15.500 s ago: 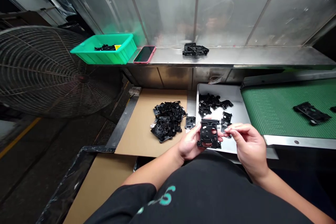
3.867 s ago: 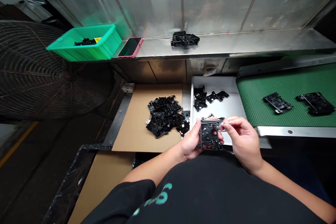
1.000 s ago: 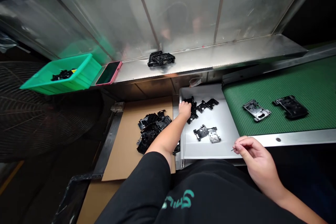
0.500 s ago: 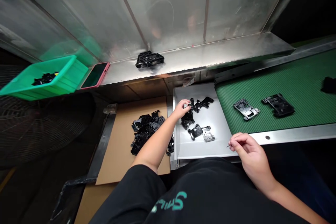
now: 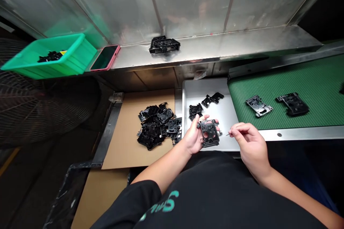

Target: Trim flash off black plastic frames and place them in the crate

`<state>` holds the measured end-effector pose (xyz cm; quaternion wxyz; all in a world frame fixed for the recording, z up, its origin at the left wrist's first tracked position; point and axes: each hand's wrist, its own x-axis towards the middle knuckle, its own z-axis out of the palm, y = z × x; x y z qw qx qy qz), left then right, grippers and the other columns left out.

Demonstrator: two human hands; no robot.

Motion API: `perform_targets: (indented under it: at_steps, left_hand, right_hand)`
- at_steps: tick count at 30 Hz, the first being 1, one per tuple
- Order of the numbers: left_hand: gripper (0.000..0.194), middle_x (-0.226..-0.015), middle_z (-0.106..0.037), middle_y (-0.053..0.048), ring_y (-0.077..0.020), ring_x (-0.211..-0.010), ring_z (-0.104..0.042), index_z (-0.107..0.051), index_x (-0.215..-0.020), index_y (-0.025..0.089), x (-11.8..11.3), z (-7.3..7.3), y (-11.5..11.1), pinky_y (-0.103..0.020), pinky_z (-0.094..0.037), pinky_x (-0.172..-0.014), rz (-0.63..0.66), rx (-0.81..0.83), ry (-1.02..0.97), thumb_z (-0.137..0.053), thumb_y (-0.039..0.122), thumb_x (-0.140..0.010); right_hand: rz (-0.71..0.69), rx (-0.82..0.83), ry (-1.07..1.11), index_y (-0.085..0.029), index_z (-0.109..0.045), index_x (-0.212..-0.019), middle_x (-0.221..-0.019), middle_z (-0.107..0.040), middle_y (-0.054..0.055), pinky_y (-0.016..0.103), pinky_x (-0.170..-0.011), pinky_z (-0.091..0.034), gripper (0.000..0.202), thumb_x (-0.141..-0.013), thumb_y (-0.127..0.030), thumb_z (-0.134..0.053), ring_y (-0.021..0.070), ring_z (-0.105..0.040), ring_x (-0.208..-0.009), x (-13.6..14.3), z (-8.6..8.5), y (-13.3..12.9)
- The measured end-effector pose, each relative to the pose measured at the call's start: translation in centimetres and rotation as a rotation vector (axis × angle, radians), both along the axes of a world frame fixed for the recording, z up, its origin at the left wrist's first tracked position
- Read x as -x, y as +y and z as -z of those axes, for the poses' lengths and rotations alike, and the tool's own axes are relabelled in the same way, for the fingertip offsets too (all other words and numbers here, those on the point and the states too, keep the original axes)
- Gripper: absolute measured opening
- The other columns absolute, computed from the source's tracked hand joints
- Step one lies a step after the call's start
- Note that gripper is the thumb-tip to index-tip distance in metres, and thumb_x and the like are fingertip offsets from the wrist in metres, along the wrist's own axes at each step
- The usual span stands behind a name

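A black plastic part (image 5: 210,133) with cut-outs rests in my left hand (image 5: 194,139), which holds it over the front of the white tray (image 5: 228,114). Just to the right, my right hand (image 5: 248,141) is closed in a pinch on a thin pointed tool (image 5: 228,135), its tip directed at the part. Behind my left hand, several more black parts (image 5: 195,110) lie in the tray. A heap of black parts (image 5: 153,128) sits on the cardboard (image 5: 118,139) at the left.
On the metal ledge (image 5: 204,48) are a green bin (image 5: 72,55) of small black pieces, a pink-edged phone (image 5: 105,58) and stacked black frames (image 5: 164,44). The green belt (image 5: 285,78) at right bears black parts (image 5: 292,103). A fan (image 5: 40,94) stands left.
My left hand has come back towards me from the tray, now holding the black part. My right hand still pinches the thin tool, closer to the left. The view has shifted.
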<state>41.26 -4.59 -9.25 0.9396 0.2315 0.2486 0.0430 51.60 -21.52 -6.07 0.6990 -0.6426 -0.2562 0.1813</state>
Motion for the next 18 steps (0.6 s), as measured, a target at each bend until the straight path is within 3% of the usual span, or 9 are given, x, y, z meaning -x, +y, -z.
perform_targets:
  at_steps: [6, 9, 14, 18]
  left_hand:
    - [0.065, -0.104, -0.079, -0.011, -0.0239, -0.089, -0.079, -0.065, -0.125, 0.023, 2.5, -1.4, -1.8, -0.029, -0.06, -0.064, 0.091, 0.006, -0.015, -0.046, 0.078, -0.098]
    - [0.068, -0.104, -0.08, -0.012, -0.0215, -0.08, -0.076, -0.067, -0.123, 0.02, 3.1, -1.9, -1.9, -0.03, -0.059, -0.065, 0.056, 0.011, 0.001, -0.048, 0.08, -0.096]
    - [0.061, -0.104, -0.079, -0.01, -0.017, -0.074, -0.073, -0.069, -0.108, 0.018, 3.7, -2.4, -1.7, -0.029, -0.06, -0.071, -0.022, 0.042, -0.04, -0.054, 0.076, -0.096]
    - [0.062, -0.103, -0.079, -0.01, -0.0171, -0.079, -0.075, -0.068, -0.106, 0.019, 4.3, -2.7, -1.6, -0.028, -0.059, -0.076, -0.049, 0.024, -0.007, -0.048, 0.077, -0.098]
  right_hand:
    - [-0.105, -0.072, -0.018, -0.025, -0.076, -0.092, -0.089, -0.075, 0.003, 0.035, -0.081, -0.062, 0.008, -0.094, -0.019, -0.08, 0.0189, -0.072, -0.084, 1.8, -0.7, 1.0]
    - [-0.159, -0.061, -0.087, -0.027, -0.078, -0.097, -0.092, -0.078, 0.003, 0.035, -0.082, -0.062, 0.013, -0.093, -0.015, -0.079, 0.0201, -0.074, -0.088, 2.8, -0.8, 1.2]
    - [-0.299, -0.061, -0.288, -0.029, -0.079, -0.101, -0.094, -0.082, 0.001, 0.047, -0.11, -0.055, 0.022, -0.091, -0.009, -0.079, 0.021, -0.077, -0.091, 4.1, -1.1, 1.6]
    - [-0.351, -0.007, -0.341, -0.029, -0.079, -0.098, -0.093, -0.083, 0.0, 0.046, -0.109, -0.054, 0.02, -0.091, -0.01, -0.08, 0.0204, -0.079, -0.088, 5.1, -1.4, 2.3]
